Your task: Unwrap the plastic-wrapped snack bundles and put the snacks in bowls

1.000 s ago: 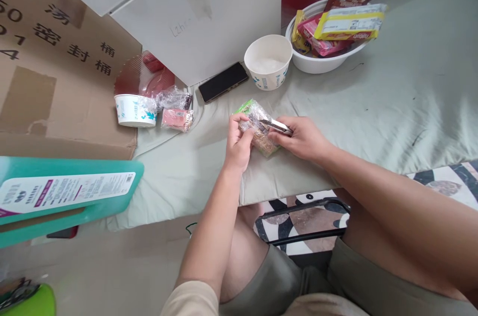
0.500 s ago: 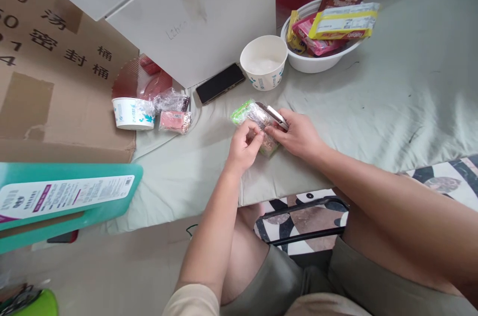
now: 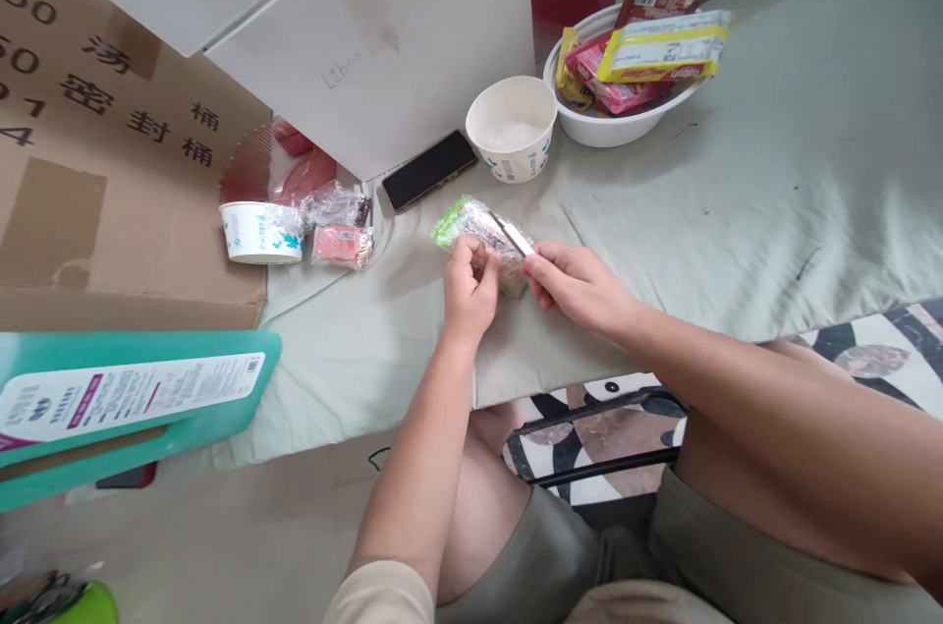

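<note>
A plastic-wrapped packet with a bright green end sits at the front of the cloth-covered surface. My left hand is closed on the packet's near side, thumb and fingers pinching the clear wrap. In my right hand is a slim white-handled cutter, its dark narrow end pointing up and left across the packet's wrap. Whether that tip has gone through the wrap I cannot tell. My fingers hide part of the packet.
Behind the hands stand a white paper bowl, a black phone and a white basin of snack packets. To the left are another paper bowl, a pink wrapped block, a cardboard box and a green container.
My right hand has shifted its grip, and the cutter now lies over the packet, its handle more exposed. Both hands and the packet appear slightly further left.
</note>
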A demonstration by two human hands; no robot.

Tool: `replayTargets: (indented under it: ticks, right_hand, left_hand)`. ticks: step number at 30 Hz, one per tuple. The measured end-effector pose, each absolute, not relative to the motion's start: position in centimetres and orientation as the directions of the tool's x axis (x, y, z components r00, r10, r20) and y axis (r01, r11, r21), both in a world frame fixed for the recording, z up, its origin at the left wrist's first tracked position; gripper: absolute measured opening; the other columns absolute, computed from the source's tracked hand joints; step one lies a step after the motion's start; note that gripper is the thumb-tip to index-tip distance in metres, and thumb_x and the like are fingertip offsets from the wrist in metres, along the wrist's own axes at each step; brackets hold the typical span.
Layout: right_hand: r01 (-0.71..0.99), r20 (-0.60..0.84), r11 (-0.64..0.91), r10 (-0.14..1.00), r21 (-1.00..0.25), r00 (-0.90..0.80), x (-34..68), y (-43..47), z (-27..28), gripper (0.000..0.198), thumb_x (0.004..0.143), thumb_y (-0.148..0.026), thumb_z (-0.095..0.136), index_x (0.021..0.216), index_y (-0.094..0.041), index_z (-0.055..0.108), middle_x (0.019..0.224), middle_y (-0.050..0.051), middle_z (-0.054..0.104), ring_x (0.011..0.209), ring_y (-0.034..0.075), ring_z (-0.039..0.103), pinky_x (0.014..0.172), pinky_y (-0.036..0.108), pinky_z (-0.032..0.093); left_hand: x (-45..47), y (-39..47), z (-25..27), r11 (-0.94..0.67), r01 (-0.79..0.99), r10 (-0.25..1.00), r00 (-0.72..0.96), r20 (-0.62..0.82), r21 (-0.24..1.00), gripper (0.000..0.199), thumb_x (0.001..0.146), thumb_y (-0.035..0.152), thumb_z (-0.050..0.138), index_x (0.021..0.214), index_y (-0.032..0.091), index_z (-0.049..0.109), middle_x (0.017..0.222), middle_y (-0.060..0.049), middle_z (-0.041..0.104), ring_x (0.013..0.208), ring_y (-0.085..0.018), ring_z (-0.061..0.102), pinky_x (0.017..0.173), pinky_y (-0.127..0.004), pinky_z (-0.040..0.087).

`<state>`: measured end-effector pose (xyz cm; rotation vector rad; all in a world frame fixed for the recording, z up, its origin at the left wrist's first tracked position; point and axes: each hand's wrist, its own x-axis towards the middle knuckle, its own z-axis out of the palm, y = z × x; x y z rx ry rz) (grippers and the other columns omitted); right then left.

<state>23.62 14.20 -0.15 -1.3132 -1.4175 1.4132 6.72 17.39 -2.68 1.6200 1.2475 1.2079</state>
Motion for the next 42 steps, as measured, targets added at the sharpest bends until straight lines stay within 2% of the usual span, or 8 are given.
replayTargets:
  ticks: [3,10,19,29,38,42]
  right_hand:
    - [0.201,-0.204,-0.153,0.941,-0.968,-0.269,23.2,14.1,-0.1,0.037,0.095,-0.046,0.048,0.068,-0.021,0.049,0.055,-0.002,0.056,0.052,0.012,0.053,0.054,0.027,0.039]
    - [0.191,-0.273,-0.227,0.925,-0.955,-0.265,23.1,14.4,-0.1,0.035,0.093,-0.041,0.052,0.066,-0.02,0.051,0.055,-0.001,0.058,0.047,0.011,0.054,0.049,0.025,0.041]
    - [0.265,-0.331,-0.261,0.905,-0.928,-0.269,23.3,14.7,0.4,0.038,0.091,-0.044,0.055,0.061,-0.02,0.055,0.053,0.0,0.058,0.046,0.012,0.053,0.049,0.027,0.041]
    - [0.349,-0.32,-0.203,0.891,-0.915,-0.321,23.4,14.4,0.7,0.04,0.09,-0.044,0.053,0.058,-0.02,0.052,0.048,-0.002,0.055,0.044,0.011,0.05,0.049,0.027,0.037]
    - [0.431,-0.363,-0.198,0.866,-0.88,-0.343,23.3,14.4,1.2,0.038,0.09,-0.046,0.053,0.064,-0.02,0.056,0.049,-0.002,0.057,0.044,0.011,0.048,0.049,0.027,0.035]
    - [0.463,-0.399,-0.213,0.847,-0.86,-0.351,23.4,14.3,1.4,0.038,0.091,-0.045,0.051,0.064,-0.02,0.054,0.052,-0.001,0.057,0.045,0.011,0.049,0.051,0.028,0.036]
  left_hand:
    - [6.7,17.4,-2.8,-0.279,0.272,0.96,0.102,0.261,0.921,0.038,0.086,0.04,0.071,0.072,0.022,0.04,0.07,0.004,0.038,0.066,-0.013,0.038,0.066,-0.029,0.032]
    - [6.5,17.3,-3.0,-0.32,0.323,0.947,0.145,0.287,0.891,0.04,0.083,0.033,0.073,0.067,0.022,0.038,0.064,0.004,0.037,0.063,-0.014,0.036,0.064,-0.032,0.03]
    - [5.9,17.3,-2.6,-0.335,0.353,0.942,0.143,0.304,0.873,0.033,0.085,0.026,0.065,0.069,0.022,0.037,0.066,0.003,0.039,0.065,-0.014,0.037,0.063,-0.031,0.031]
    - [4.9,18.1,-1.6,-0.262,0.175,0.961,-0.045,0.273,0.949,0.047,0.08,0.041,0.075,0.068,0.022,0.033,0.065,0.005,0.03,0.059,-0.011,0.03,0.058,-0.027,0.03]
    - [3.6,19.1,-1.4,-0.284,-0.047,0.931,-0.251,0.264,0.958,0.043,0.074,0.023,0.076,0.072,0.022,0.034,0.066,0.007,0.03,0.058,-0.008,0.031,0.056,-0.022,0.029]
    - [3.0,19.5,-0.8,-0.265,-0.123,0.899,-0.391,0.199,0.956,0.045,0.068,0.023,0.075,0.074,0.023,0.031,0.067,0.008,0.032,0.056,-0.006,0.032,0.054,-0.02,0.03]
